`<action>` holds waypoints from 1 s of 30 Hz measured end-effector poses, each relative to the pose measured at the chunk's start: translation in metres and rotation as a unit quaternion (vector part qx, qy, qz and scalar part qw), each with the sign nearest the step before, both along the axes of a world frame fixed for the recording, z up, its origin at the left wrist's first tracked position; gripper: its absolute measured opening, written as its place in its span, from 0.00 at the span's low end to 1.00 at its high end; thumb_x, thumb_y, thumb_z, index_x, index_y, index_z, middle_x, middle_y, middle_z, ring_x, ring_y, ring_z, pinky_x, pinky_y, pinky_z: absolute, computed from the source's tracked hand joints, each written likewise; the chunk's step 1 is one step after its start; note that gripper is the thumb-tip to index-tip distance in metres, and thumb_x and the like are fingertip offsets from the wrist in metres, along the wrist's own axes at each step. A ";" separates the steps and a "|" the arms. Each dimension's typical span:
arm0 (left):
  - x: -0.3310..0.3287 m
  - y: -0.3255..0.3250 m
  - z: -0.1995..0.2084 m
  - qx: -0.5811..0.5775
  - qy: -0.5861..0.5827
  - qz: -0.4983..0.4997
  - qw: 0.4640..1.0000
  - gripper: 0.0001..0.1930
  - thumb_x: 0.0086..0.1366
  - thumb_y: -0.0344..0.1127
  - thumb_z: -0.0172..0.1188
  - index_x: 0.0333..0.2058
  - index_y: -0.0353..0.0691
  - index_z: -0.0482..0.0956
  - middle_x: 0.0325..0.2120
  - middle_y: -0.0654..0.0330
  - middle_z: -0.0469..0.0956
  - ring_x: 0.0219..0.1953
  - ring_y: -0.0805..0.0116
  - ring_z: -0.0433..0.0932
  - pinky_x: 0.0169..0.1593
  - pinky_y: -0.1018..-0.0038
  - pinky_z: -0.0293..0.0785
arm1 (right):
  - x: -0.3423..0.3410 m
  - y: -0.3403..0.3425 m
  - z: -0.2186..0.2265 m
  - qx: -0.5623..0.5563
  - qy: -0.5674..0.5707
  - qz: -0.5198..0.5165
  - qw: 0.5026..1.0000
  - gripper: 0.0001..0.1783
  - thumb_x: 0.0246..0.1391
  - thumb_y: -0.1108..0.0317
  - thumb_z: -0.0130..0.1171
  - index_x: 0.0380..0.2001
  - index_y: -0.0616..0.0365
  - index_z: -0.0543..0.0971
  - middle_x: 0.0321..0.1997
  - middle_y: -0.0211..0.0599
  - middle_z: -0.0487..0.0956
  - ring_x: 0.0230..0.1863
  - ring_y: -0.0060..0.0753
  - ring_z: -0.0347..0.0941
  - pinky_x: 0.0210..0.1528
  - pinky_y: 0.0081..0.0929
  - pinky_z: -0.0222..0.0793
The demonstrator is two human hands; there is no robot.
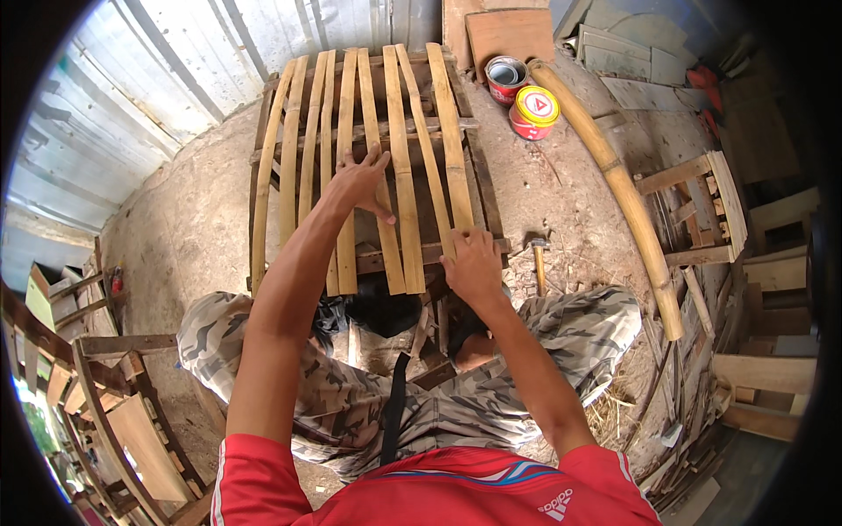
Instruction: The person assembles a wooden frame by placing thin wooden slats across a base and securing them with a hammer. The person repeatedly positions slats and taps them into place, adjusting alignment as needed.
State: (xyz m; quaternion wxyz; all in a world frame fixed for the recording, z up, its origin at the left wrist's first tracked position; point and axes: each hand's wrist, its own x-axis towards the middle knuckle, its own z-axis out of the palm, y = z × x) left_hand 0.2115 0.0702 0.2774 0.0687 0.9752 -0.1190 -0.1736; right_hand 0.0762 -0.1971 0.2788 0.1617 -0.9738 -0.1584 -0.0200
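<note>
Several split bamboo slats [395,114] lie lengthwise, side by side, across a dark wooden frame [481,188] in front of me. My left hand [358,184] rests on the middle slats with its fingers spread, the thumb stretched to the right. At the near end of the rightmost bamboo slat [453,149], my right hand [474,270] has its fingers bent around the slat's tip. Gaps of uneven width show between the slats. A hammer [539,265] lies on the ground just right of my right hand.
Two paint cans stand beyond the frame's right side, an open can [506,79] and a lidded red can [532,114]. A long bamboo pole [614,175] lies to their right. Corrugated metal sheeting [167,79] rises at the left. Wooden frames [132,430] and scrap wood lie about.
</note>
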 end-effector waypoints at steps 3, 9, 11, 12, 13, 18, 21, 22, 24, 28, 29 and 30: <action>-0.001 -0.002 0.002 -0.008 0.000 0.001 1.000 0.82 0.22 0.66 0.84 0.75 0.45 0.45 0.76 0.50 0.45 0.69 0.14 0.46 0.69 0.31 0.55 | 0.009 -0.014 -0.009 0.017 0.024 -0.022 0.999 0.24 0.53 0.63 0.68 0.54 0.56 0.81 0.53 0.46 0.73 0.58 0.53 0.68 0.61 0.49 0.64; 0.000 -0.001 0.002 -0.010 0.007 0.003 1.000 0.83 0.21 0.66 0.84 0.75 0.45 0.44 0.76 0.50 0.43 0.69 0.14 0.44 0.69 0.31 0.53 | 0.009 -0.022 -0.015 0.070 0.049 -0.012 0.996 0.22 0.53 0.64 0.67 0.53 0.47 0.83 0.57 0.48 0.71 0.60 0.55 0.66 0.65 0.50 0.62; 0.000 0.000 0.001 -0.011 0.009 0.003 1.000 0.83 0.21 0.66 0.84 0.75 0.45 0.43 0.76 0.51 0.43 0.70 0.15 0.44 0.70 0.31 0.53 | 0.008 -0.021 -0.014 0.071 0.061 -0.011 0.996 0.23 0.53 0.65 0.67 0.55 0.47 0.82 0.58 0.48 0.70 0.61 0.55 0.66 0.65 0.50 0.61; 0.000 0.000 0.000 -0.009 0.010 0.002 1.000 0.83 0.21 0.66 0.84 0.75 0.45 0.43 0.76 0.51 0.43 0.70 0.15 0.43 0.70 0.31 0.52 | 0.008 -0.021 -0.012 0.070 0.074 -0.011 0.995 0.24 0.53 0.65 0.67 0.55 0.47 0.81 0.59 0.48 0.69 0.61 0.56 0.65 0.66 0.50 0.61; 0.001 0.000 0.000 -0.008 0.010 0.001 1.000 0.83 0.21 0.66 0.84 0.75 0.45 0.43 0.76 0.51 0.43 0.70 0.15 0.43 0.70 0.31 0.52 | 0.008 -0.021 -0.011 0.068 0.087 -0.011 0.994 0.25 0.53 0.65 0.67 0.56 0.48 0.81 0.60 0.48 0.68 0.62 0.56 0.65 0.66 0.50 0.61; 0.006 0.005 -0.010 -0.021 0.000 -0.006 1.000 0.84 0.20 0.66 0.84 0.75 0.45 0.43 0.77 0.51 0.41 0.70 0.16 0.42 0.71 0.31 0.50 | 0.021 -0.041 -0.017 0.100 0.153 -0.098 0.978 0.27 0.52 0.66 0.66 0.56 0.58 0.76 0.54 0.52 0.75 0.59 0.56 0.71 0.62 0.50 0.67; 0.005 0.003 -0.008 -0.016 0.013 -0.001 1.000 0.84 0.21 0.67 0.84 0.75 0.45 0.43 0.77 0.52 0.41 0.71 0.17 0.41 0.71 0.31 0.50 | 0.022 -0.054 -0.013 0.109 0.240 -0.135 0.955 0.23 0.51 0.67 0.66 0.51 0.63 0.76 0.45 0.53 0.80 0.51 0.53 0.79 0.53 0.46 0.74; 0.003 0.000 -0.005 -0.011 0.023 0.004 1.000 0.83 0.21 0.67 0.84 0.75 0.45 0.43 0.77 0.52 0.41 0.71 0.17 0.41 0.71 0.31 0.50 | 0.020 -0.056 -0.010 0.107 0.263 -0.139 0.949 0.22 0.51 0.68 0.66 0.49 0.64 0.76 0.41 0.53 0.82 0.47 0.51 0.82 0.49 0.44 0.78; 0.003 0.003 -0.005 -0.015 0.022 0.004 1.000 0.83 0.21 0.67 0.84 0.75 0.45 0.43 0.77 0.51 0.41 0.71 0.17 0.40 0.71 0.31 0.50 | 0.019 -0.053 -0.002 0.164 0.335 -0.181 0.910 0.19 0.51 0.70 0.67 0.46 0.66 0.78 0.37 0.50 0.83 0.38 0.44 0.84 0.40 0.38 0.80; 0.005 0.000 -0.005 -0.026 0.025 0.002 0.999 0.84 0.21 0.66 0.84 0.75 0.45 0.43 0.77 0.51 0.41 0.71 0.17 0.39 0.70 0.31 0.51 | 0.018 -0.067 -0.030 0.264 0.371 -0.212 0.865 0.15 0.49 0.73 0.70 0.39 0.68 0.81 0.30 0.43 0.84 0.23 0.31 0.83 0.25 0.27 0.77; 0.005 0.002 -0.006 -0.035 0.021 0.000 0.999 0.84 0.20 0.65 0.85 0.76 0.45 0.42 0.77 0.50 0.40 0.71 0.18 0.38 0.70 0.31 0.51 | 0.019 -0.067 -0.034 0.283 0.376 -0.207 0.858 0.15 0.49 0.72 0.70 0.39 0.69 0.81 0.30 0.43 0.84 0.23 0.30 0.83 0.25 0.27 0.77; 0.005 0.003 -0.007 -0.038 0.025 0.002 0.999 0.84 0.20 0.65 0.85 0.76 0.45 0.42 0.77 0.50 0.40 0.71 0.18 0.38 0.70 0.30 0.51 | 0.019 -0.068 -0.038 0.302 0.381 -0.201 0.850 0.15 0.49 0.72 0.71 0.38 0.69 0.81 0.30 0.42 0.84 0.23 0.30 0.83 0.25 0.26 0.77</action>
